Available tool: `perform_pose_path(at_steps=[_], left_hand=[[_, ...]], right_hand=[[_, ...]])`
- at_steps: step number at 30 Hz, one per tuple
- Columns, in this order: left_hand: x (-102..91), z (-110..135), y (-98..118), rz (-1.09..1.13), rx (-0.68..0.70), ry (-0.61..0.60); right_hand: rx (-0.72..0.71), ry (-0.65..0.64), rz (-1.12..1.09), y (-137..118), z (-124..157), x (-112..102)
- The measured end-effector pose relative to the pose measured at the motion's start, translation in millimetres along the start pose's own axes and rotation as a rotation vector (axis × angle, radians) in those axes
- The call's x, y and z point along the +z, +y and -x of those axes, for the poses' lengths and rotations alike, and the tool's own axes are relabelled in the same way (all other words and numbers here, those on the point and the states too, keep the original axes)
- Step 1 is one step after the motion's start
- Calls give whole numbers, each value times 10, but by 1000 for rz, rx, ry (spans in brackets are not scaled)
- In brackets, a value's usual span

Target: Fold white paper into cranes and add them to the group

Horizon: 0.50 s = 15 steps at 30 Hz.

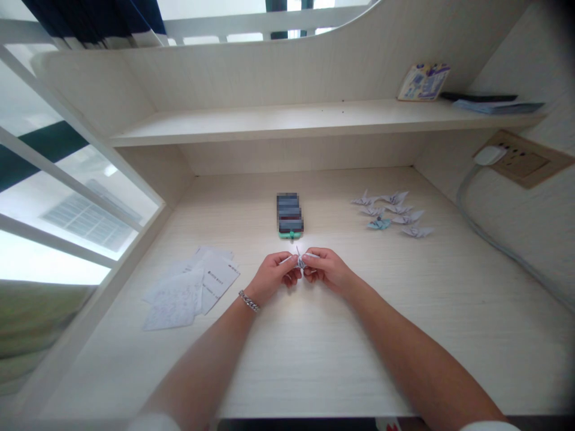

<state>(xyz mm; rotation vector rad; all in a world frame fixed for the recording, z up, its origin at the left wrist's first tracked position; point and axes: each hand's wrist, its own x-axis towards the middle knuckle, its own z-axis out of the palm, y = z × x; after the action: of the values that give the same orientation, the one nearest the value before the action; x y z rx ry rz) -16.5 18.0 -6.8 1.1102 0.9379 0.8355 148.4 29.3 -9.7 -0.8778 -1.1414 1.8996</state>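
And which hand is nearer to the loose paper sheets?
Left. The left hand is to the right of the paper sheets; the right hand is farther right, beyond it.

Soft, bright light is filling the scene, and the desk (287, 359) is shining palest just in front of the phone (290, 212). Far left of the phone, white glare is washing out the view behind the bars (67, 178). Behind it, the panel under the shelf (269, 124) is sitting in mild shade. Far to its right, the picture's edge is darkening and blurring. Pixel blocks are masking its screen; in front, the folded paper (301, 261) is losing fine detail. The wide lens is slanting outer lines.
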Motion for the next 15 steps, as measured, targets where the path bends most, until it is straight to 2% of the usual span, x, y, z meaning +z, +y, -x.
perform_pose_path(at_steps=[7,15], left_hand=[[79,22,73,188,15,-14],[114,31,67,338,9,-25]], right_hand=[[56,-20,-189,-14,6,26],[23,-50,-334,20,-9,53]])
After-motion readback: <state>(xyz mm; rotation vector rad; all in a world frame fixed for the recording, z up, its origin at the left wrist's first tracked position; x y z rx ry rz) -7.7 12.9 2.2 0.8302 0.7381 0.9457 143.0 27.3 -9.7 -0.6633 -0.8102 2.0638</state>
